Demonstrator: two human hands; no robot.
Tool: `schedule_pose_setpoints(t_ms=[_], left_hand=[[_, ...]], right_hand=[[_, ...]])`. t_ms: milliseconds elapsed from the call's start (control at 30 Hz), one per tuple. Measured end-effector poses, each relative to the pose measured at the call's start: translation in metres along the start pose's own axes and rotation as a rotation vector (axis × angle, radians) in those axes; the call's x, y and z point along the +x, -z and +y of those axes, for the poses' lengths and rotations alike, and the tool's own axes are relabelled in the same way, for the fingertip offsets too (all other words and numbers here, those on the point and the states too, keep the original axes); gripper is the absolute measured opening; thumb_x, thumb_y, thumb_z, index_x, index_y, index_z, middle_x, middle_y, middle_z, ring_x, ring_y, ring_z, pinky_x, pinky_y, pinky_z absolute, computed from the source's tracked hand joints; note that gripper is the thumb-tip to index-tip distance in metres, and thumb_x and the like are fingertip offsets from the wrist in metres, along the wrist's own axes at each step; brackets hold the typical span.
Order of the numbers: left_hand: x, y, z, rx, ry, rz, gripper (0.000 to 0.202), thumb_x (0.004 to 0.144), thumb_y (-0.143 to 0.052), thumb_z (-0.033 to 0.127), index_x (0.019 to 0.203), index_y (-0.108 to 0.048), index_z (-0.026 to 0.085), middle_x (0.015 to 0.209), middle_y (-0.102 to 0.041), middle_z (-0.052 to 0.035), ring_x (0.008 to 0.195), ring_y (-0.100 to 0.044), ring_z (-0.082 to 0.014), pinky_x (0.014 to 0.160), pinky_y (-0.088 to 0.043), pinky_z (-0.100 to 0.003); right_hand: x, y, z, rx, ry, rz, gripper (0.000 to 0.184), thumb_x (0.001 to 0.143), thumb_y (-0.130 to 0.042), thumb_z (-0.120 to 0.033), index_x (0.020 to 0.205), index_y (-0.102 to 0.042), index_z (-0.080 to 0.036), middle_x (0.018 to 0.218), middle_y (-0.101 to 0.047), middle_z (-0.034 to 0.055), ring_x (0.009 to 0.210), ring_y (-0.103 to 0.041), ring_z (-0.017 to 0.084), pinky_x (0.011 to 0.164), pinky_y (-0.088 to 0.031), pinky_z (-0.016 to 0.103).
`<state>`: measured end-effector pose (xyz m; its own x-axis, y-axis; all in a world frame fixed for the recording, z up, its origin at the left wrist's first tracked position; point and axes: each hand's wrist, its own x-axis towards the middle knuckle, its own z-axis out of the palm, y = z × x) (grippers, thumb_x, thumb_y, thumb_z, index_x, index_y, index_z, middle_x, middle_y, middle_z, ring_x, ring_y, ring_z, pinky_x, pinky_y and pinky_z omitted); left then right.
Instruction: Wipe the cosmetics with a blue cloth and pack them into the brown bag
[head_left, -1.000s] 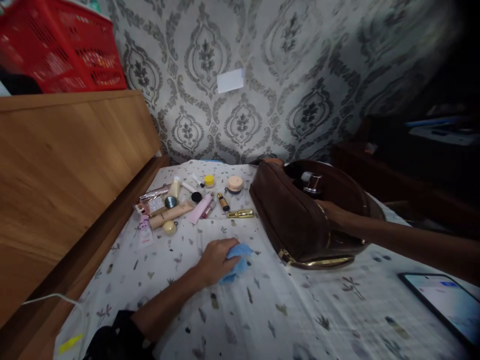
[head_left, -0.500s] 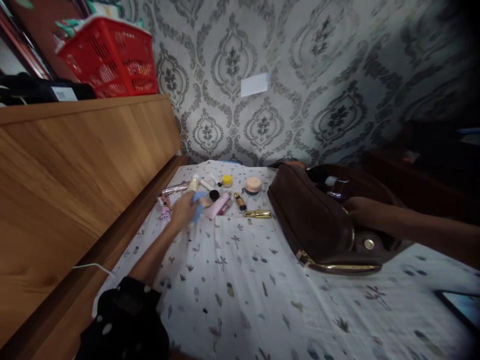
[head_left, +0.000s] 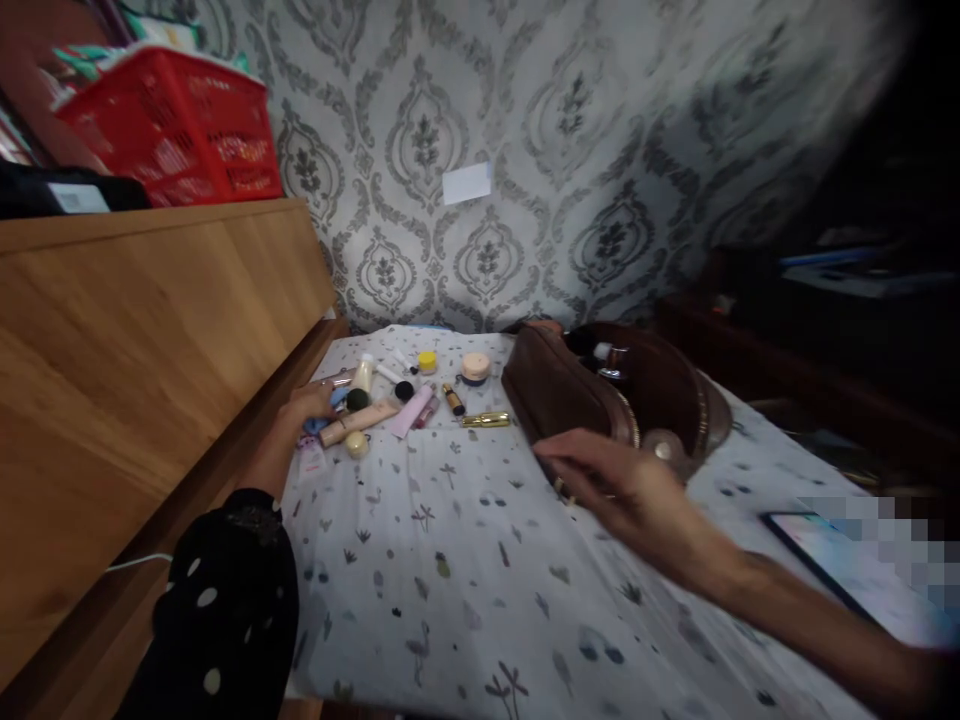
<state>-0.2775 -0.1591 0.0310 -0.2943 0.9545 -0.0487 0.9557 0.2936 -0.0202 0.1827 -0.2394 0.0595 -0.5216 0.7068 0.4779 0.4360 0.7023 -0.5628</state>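
Note:
My left hand (head_left: 304,408) rests at the left end of a cluster of small cosmetics (head_left: 405,395) on the patterned bedsheet (head_left: 465,560). Its fingers are closed on a blue cloth (head_left: 324,412) that peeks out beside them. My right hand (head_left: 611,480) hovers flat with fingers stretched out over the sheet, just in front of a brown bag (head_left: 600,395) that lies open with a bottle (head_left: 609,358) inside. A beige tube (head_left: 358,422) and a gold tube (head_left: 485,420) lie among the cosmetics.
A wooden headboard (head_left: 135,340) runs along the left, with a red basket (head_left: 176,125) on top. A phone (head_left: 840,560) with a lit screen lies at the right. Patterned wallpaper (head_left: 525,180) backs the bed. A white cable (head_left: 139,562) hangs at the left.
My right hand left the bag's edge and swung forward over the sheet, fingers extended. My left hand carried the blue cloth from the sheet's middle to the left end of the cosmetics.

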Motion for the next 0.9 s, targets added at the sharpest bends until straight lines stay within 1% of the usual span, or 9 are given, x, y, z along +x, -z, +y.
schedule_pose_setpoints(t_ms=[100,200,267,400,500,600,667,767,900], left_hand=[[-0.002,-0.001,0.011,0.064,0.002,-0.011,0.060,0.065,-0.078,0.036,0.119,-0.062,0.017,0.138,-0.058,-0.0203,0.129,-0.052,-0.0390,0.097,-0.046,-0.043],[-0.009,0.003,0.020,0.098,-0.002,0.008,0.056,0.069,-0.074,0.043,0.115,-0.062,0.015,0.136,-0.058,-0.0237,0.127,-0.053,-0.0428,0.094,-0.048,-0.049],[-0.017,0.013,0.021,0.113,0.012,0.048,0.057,0.069,-0.072,0.053,0.112,-0.062,0.016,0.131,-0.060,-0.0234,0.122,-0.056,-0.0433,0.089,-0.050,-0.050],[-0.040,0.046,0.026,0.057,0.077,0.295,0.060,0.070,-0.063,0.069,0.105,-0.058,0.020,0.119,-0.063,-0.0153,0.117,-0.058,-0.0420,0.085,-0.053,-0.053],[-0.062,0.055,0.058,-0.169,0.041,0.275,0.051,0.068,-0.065,0.065,0.093,-0.057,0.021,0.099,-0.066,-0.0117,0.105,-0.065,-0.0394,0.085,-0.056,-0.053],[-0.093,0.031,0.116,-0.617,-0.021,0.028,0.051,0.068,-0.069,0.059,0.105,-0.056,0.026,0.094,-0.071,-0.0017,0.095,-0.069,-0.0312,0.083,-0.059,-0.047],[-0.118,0.004,0.156,-0.875,-0.206,-0.172,0.062,0.069,-0.070,0.062,0.114,-0.056,0.022,0.109,-0.071,-0.0069,0.103,-0.068,-0.0308,0.091,-0.057,-0.045],[-0.146,-0.031,0.194,-0.984,-0.408,-0.235,0.074,0.065,-0.069,0.071,0.115,-0.057,0.017,0.115,-0.069,-0.0120,0.112,-0.063,-0.0335,0.101,-0.050,-0.048],[-0.153,-0.052,0.194,-1.015,-0.448,-0.228,0.071,0.075,-0.063,0.070,0.123,-0.054,0.018,0.120,-0.065,-0.0116,0.113,-0.062,-0.0311,0.105,-0.046,-0.050]], right_hand=[[-0.016,-0.051,-0.006,0.113,0.046,-0.127,0.024,0.094,-0.047,-0.020,0.100,-0.070,-0.017,0.095,-0.075,0.0091,0.088,-0.071,0.019,0.080,-0.057,0.032],[-0.022,-0.087,-0.001,0.193,-0.011,-0.237,0.025,0.090,-0.049,-0.013,0.102,-0.072,-0.015,0.097,-0.075,0.0094,0.085,-0.070,0.018,0.079,-0.055,0.029],[-0.024,-0.099,0.005,0.230,-0.078,-0.264,0.025,0.089,-0.051,-0.012,0.102,-0.072,-0.014,0.097,-0.075,0.0096,0.083,-0.069,0.017,0.077,-0.054,0.028],[-0.022,-0.111,0.014,0.338,-0.218,-0.224,0.022,0.091,-0.054,-0.016,0.104,-0.072,-0.014,0.099,-0.075,0.0080,0.087,-0.068,0.018,0.079,-0.053,0.028],[-0.019,-0.119,0.020,0.445,-0.309,-0.147,0.030,0.089,-0.062,-0.022,0.117,-0.066,-0.014,0.107,-0.072,0.0103,0.096,-0.068,0.020,0.084,-0.054,0.032],[-0.016,-0.126,0.027,0.575,-0.301,-0.041,0.073,0.078,-0.076,-0.027,0.144,-0.046,-0.020,0.142,-0.053,0.0154,0.120,-0.060,0.025,0.089,-0.054,0.034],[-0.017,-0.127,0.033,0.563,-0.213,-0.006,0.096,0.071,-0.083,-0.032,0.152,-0.033,-0.022,0.155,-0.038,0.0160,0.137,-0.046,0.028,0.103,-0.048,0.039],[-0.020,-0.124,0.043,0.536,-0.179,0.042,0.093,0.074,-0.078,-0.029,0.153,-0.029,-0.020,0.148,-0.046,0.0150,0.132,-0.049,0.027,0.109,-0.042,0.040],[-0.021,-0.120,0.057,0.678,-0.232,0.084,0.071,0.079,-0.072,-0.027,0.143,-0.043,-0.019,0.120,-0.065,0.0072,0.109,-0.063,0.022,0.098,-0.049,0.035]])
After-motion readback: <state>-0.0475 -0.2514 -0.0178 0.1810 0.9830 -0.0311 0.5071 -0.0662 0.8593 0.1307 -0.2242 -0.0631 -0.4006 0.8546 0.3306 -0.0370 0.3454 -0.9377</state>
